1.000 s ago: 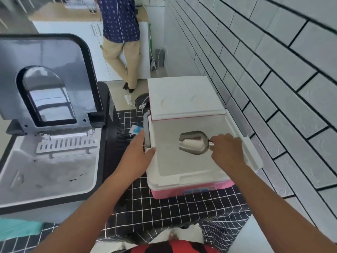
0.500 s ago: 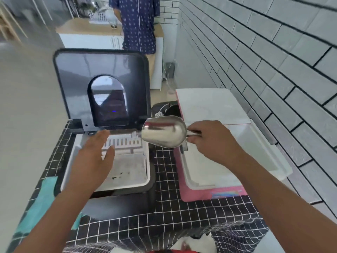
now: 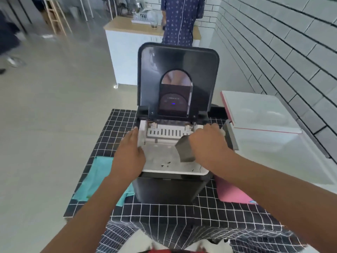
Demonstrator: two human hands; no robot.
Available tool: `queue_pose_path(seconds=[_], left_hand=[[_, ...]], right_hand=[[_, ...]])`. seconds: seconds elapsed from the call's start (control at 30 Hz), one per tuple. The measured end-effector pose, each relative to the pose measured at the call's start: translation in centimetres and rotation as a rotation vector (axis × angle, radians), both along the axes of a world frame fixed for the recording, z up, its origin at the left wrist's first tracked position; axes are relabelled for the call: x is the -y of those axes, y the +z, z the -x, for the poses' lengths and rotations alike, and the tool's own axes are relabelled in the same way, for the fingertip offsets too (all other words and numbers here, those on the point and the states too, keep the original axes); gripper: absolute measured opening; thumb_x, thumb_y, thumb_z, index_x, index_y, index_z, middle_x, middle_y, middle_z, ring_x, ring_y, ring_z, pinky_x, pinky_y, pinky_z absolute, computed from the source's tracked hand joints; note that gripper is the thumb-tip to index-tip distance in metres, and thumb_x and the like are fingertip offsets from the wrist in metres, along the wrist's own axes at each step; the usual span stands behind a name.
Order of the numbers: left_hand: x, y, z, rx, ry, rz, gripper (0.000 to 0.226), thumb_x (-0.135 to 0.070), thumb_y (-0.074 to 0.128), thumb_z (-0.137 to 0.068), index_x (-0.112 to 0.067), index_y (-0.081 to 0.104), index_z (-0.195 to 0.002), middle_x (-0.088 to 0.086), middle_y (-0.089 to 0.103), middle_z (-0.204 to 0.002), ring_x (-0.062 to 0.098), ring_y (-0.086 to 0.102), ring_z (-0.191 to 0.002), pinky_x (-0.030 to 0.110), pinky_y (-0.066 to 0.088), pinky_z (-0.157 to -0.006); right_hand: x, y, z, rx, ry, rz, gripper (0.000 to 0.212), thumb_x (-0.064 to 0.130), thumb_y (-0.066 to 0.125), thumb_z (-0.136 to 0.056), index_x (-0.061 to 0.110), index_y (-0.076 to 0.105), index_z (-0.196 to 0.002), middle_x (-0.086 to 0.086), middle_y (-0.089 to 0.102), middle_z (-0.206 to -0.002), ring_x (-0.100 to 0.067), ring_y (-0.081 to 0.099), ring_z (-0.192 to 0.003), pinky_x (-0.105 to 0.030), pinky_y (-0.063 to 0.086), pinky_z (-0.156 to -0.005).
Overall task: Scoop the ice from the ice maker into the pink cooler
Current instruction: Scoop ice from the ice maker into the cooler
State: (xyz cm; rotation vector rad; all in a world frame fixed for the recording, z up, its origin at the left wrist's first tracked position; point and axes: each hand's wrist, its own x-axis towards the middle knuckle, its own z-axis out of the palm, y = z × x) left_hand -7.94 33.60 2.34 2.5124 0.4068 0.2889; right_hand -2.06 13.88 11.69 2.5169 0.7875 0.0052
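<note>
Gripping the shiny metal scoop (image 3: 185, 151), your right hand (image 3: 207, 143) has its fingers curled round the handle and holds the bowl down inside the black ice maker with the white inner basin (image 3: 171, 187). Your left hand (image 3: 130, 152) lies with relaxed, mostly straight fingers against the left rim of that ice maker, holding nothing. The scoop sits at the right side of the basin, just beside your right wrist and well apart from your left hand; its handle is hidden under your fingers.

Only the scoop's dull grey, curved outer wall shows, mouth turned downward, so you cannot tell what it carries. The basin looks pale and frosty, with a few small dark specks near its front edge; single ice pieces are too blurred to make out. A white slotted grille (image 3: 168, 133) crosses the back of the basin, and the ice maker's dark lid with the arched window (image 3: 177, 79) stands upright behind it.

Right of the ice maker, touching or just beside it, stands the pink cooler with the white lining (image 3: 235, 194), its white lid (image 3: 259, 112) raised toward the tiled wall; its washed-out interior hides any contents. A teal cloth (image 3: 98, 176) lies left of the ice maker on the black grid-patterned tablecloth (image 3: 164, 212).
</note>
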Motion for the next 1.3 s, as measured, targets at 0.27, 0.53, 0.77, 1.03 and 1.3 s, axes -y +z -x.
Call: queue_pose_path(seconds=[0.27, 0.53, 0.77, 1.03, 1.3], left_hand=[[-0.2, -0.6, 0.1, 0.057, 0.002, 0.108, 0.062, -0.010, 0.046, -0.096, -0.013, 0.024, -0.153, 0.001, 0.027, -0.158, 0.017, 0.025, -0.145, 0.025, 0.017, -0.115], [-0.3, -0.9, -0.1, 0.075, 0.001, 0.134, 0.062, -0.010, 0.045, -0.095, -0.015, 0.024, -0.153, -0.001, 0.029, -0.158, 0.016, 0.028, -0.143, 0.028, 0.021, -0.115], [-0.4, -1.1, -0.1, 0.086, -0.011, 0.147, 0.062, -0.012, 0.046, -0.095, -0.017, 0.024, -0.153, -0.003, 0.029, -0.158, 0.015, 0.026, -0.144, 0.028, 0.021, -0.116], [-0.5, -1.3, -0.2, 0.080, -0.022, 0.173, 0.064, -0.012, 0.046, -0.093, -0.021, 0.024, -0.153, -0.005, 0.031, -0.156, 0.016, 0.032, -0.141, 0.040, 0.032, -0.114], [-0.6, -1.1, 0.0, 0.067, -0.021, 0.144, 0.062, -0.014, 0.045, -0.095, -0.020, 0.024, -0.153, -0.005, 0.031, -0.156, 0.017, 0.032, -0.142, 0.040, 0.033, -0.114]], right_hand=[[-3.0, -0.8, -0.3, -0.077, -0.012, 0.031, 0.007, 0.016, 0.051, -0.085, 0.019, 0.056, -0.087, 0.000, 0.056, -0.083, -0.021, 0.054, -0.084, -0.035, 0.034, -0.074], [-3.4, -0.6, 0.2, -0.027, 0.111, 0.299, 0.015, 0.020, 0.053, -0.087, 0.021, 0.063, -0.098, -0.001, 0.064, -0.095, -0.027, 0.058, -0.095, -0.041, 0.039, -0.081], [-3.0, -3.0, -3.1, -0.210, 0.114, 0.128, 0.014, 0.003, 0.049, -0.081, 0.014, 0.049, -0.072, -0.001, 0.051, -0.072, -0.022, 0.060, -0.082, -0.030, 0.040, -0.072], [-2.1, -7.3, -1.6, -0.363, 0.009, -0.239, 0.002, 0.018, 0.058, -0.084, 0.020, 0.057, -0.086, -0.010, 0.066, -0.093, -0.032, 0.063, -0.091, -0.033, 0.042, -0.068], [-1.1, -8.1, -1.7, -0.328, 0.041, -0.386, 0.009, 0.025, 0.062, -0.080, 0.025, 0.062, -0.089, -0.002, 0.065, -0.078, -0.028, 0.063, -0.082, -0.029, 0.038, -0.061]])
